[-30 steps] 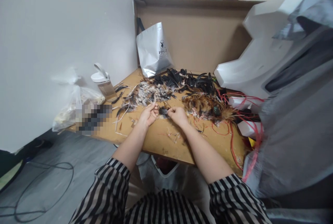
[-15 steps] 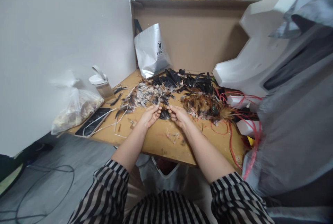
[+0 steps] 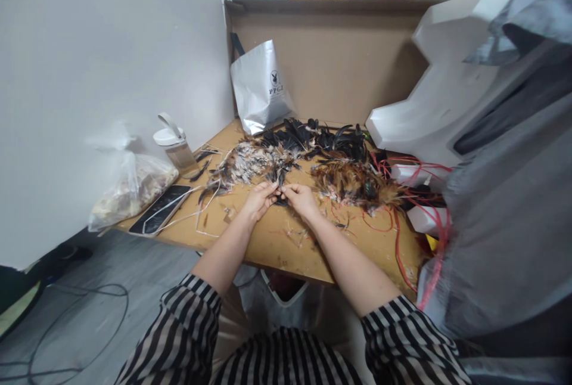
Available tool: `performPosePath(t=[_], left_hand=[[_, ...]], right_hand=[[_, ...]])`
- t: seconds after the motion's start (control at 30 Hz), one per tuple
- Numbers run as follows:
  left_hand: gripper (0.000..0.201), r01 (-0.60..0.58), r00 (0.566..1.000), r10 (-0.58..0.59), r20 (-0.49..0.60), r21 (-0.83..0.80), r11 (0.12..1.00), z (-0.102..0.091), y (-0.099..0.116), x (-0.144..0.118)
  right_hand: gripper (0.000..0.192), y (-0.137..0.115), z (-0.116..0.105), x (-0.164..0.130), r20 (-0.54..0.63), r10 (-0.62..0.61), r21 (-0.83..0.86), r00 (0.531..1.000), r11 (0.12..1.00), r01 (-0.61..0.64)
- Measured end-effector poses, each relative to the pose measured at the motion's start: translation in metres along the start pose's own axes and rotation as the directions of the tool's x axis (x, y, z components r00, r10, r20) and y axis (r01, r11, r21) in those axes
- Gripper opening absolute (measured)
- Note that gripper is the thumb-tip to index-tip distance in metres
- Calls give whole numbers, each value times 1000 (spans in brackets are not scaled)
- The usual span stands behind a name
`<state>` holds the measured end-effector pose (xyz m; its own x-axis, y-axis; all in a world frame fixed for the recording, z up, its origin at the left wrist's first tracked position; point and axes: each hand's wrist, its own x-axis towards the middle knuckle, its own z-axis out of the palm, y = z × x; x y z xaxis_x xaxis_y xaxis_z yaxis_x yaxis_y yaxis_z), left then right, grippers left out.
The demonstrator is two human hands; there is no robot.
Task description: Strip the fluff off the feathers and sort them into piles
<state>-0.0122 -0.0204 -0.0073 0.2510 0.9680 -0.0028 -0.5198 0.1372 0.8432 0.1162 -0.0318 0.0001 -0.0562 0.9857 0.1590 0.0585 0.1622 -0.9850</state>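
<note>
Over the front middle of the wooden table, my left hand [image 3: 261,200] pinches a small bunch of dark feathers [image 3: 281,176] between thumb and fingertips. My right hand [image 3: 301,200] meets it fingertip to fingertip, closed in a pinch at the lower end of the same feathers. What lies exactly between the right fingertips is too small to make out well. Just beyond my left hand is a heap of pale, fluffy feathers [image 3: 250,161]. Brown feathers [image 3: 348,179] are piled to the right of my right hand, and long black feathers [image 3: 335,139] lie behind.
On the left stand a knotted clear plastic bag [image 3: 134,185], a phone [image 3: 161,209] and a lidded cup [image 3: 179,152]. A silver bag [image 3: 261,87] leans at the back against cardboard [image 3: 344,63]. Red string [image 3: 397,248] and white power strips [image 3: 426,218] lie right; feather scraps [image 3: 299,236] litter the front.
My right hand has moved left, so the fingertips of both hands now meet. A small dark scrap now shows on the table to the right of my right hand.
</note>
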Motion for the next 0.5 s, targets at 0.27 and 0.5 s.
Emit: performPosePath(t=[0.27,0.5], left_hand=[[20,-62,997,64,-53,44,997,2,-2,0],[19,-66,997,69,-36,80,995,7,-1,-3]], right_hand=[[26,4,4,2,-25,-44,42,999,998,45],[24,0,6,0,-30,-61,89,998,994,64]])
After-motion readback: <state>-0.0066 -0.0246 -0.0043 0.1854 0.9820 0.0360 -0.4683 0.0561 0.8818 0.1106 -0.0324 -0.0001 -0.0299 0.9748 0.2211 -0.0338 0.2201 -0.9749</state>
